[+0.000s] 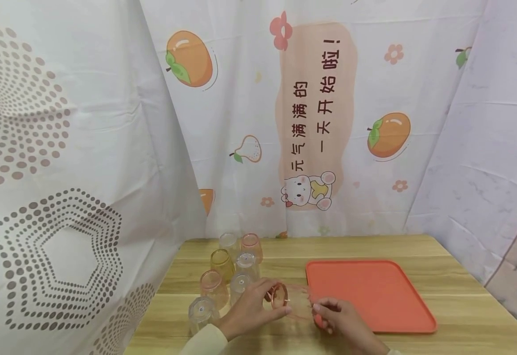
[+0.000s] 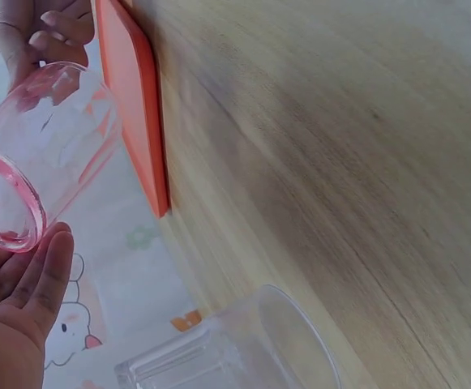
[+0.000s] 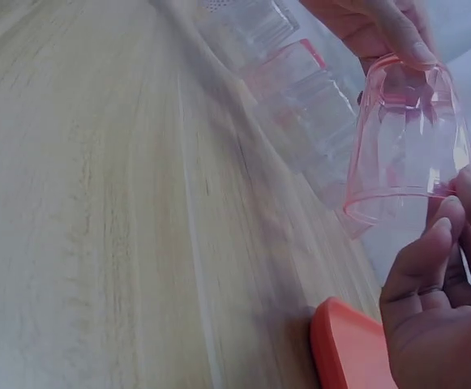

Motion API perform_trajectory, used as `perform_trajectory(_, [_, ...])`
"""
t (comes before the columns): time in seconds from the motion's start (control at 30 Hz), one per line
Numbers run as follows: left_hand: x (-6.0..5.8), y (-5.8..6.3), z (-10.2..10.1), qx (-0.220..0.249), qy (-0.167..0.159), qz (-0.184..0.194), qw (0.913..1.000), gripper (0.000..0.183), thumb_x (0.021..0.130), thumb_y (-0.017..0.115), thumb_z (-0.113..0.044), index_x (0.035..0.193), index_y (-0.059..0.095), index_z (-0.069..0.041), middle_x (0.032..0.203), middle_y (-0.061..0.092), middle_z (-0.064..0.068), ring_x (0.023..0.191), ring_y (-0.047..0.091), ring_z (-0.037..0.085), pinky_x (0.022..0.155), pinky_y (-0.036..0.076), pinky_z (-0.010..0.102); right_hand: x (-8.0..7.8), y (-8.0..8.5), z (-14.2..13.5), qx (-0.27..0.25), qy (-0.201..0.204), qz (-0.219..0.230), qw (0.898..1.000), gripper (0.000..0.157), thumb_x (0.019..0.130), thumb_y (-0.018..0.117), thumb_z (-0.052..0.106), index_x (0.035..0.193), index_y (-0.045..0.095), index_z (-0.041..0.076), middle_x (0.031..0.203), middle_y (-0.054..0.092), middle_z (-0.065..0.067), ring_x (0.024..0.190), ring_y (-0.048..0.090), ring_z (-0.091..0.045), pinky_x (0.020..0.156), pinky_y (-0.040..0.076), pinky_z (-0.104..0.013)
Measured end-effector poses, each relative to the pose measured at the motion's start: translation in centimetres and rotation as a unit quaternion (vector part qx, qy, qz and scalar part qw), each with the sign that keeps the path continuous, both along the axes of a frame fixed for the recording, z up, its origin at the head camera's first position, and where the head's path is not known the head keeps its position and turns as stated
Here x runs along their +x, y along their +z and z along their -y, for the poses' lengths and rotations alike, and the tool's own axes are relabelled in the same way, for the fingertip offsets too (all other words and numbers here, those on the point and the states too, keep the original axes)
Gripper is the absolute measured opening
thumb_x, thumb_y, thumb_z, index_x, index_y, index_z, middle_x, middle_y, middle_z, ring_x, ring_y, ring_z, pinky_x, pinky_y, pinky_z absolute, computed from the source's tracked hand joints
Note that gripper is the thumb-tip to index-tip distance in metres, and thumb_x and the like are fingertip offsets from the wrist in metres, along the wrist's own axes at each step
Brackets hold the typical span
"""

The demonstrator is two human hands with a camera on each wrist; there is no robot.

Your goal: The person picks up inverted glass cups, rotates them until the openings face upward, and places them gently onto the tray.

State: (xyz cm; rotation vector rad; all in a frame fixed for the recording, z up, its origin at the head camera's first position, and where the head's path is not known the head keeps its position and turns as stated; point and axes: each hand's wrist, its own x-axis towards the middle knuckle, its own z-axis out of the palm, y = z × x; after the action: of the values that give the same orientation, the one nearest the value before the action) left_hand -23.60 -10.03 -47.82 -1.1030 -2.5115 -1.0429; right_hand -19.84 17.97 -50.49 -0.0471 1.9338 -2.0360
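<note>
A clear pink tumbler lies sideways in the air above the table, between my two hands. My left hand grips its thick base end, the fingers and thumb around the edge, as the left wrist view also shows at the base ring. At the opposite end, my right hand pinches the rim between thumb and fingers. Nothing shows inside the tumbler. Close by my left hand stands a clear tumbler, turned upside down.
Several upside-down tumblers stand at the left, among them an amber one, a pink one and a clear one. An orange-red tray lies on the wooden table at the right. A printed curtain hangs behind.
</note>
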Motion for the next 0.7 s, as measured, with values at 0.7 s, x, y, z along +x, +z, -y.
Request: perform_trajectory(0.7, [-0.4, -1.1, -0.4, -0.006, -0.011, 0.000, 0.9999, 0.041, 0.090, 0.078, -0.048, 0.114, 0.067, -0.017, 0.109, 0.061, -0.007, 0.092, 0.060, 0.006, 0.075, 0.053, 0.018, -0.4, 1.1, -0.3, 0.030, -0.020, -0.076, 0.996, 0.032, 0.101, 0.068, 0.025, 0.116, 0.071, -0.003, 0.101, 0.071, -0.008, 0.072, 0.050, -0.012, 0.067, 0.047, -0.027])
